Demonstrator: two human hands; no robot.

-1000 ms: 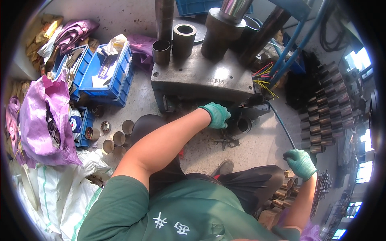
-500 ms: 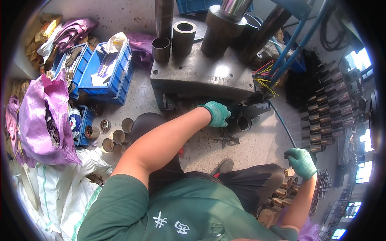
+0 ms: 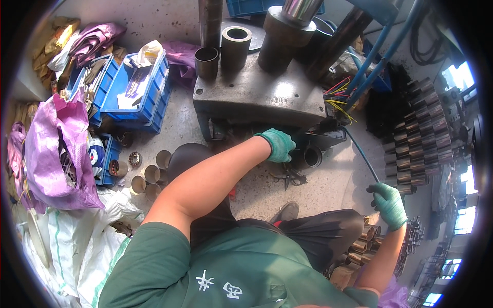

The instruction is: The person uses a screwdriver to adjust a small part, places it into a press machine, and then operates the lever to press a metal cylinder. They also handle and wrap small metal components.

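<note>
My left hand [image 3: 280, 146], in a green glove, is closed just below the front edge of a heavy steel press table [image 3: 241, 96]. Its curled fingers hide whatever they may hold. On the right, my right hand [image 3: 391, 206], gloved too, closes round the lower end of a long thin blue lever [image 3: 362, 154], which slants down from the table's right corner. Standing on the table are an upright steel sleeve [image 3: 235, 54], a shorter dark ring [image 3: 206, 64] and a thick cylinder block [image 3: 280, 46] under a shiny ram [image 3: 302, 9].
Blue crates [image 3: 138, 95] and a purple woven bag [image 3: 61, 159] lie to the left, with several metal rings [image 3: 152, 174] on the floor. Steel tubes [image 3: 418, 133] are stacked at the right. Coloured wires [image 3: 339, 100] hang by the table corner. Tools [image 3: 290, 177] lie under my left hand.
My right hand has risen slightly together with the end of the lever. The left hand stays in nearly the same place, still closed.
</note>
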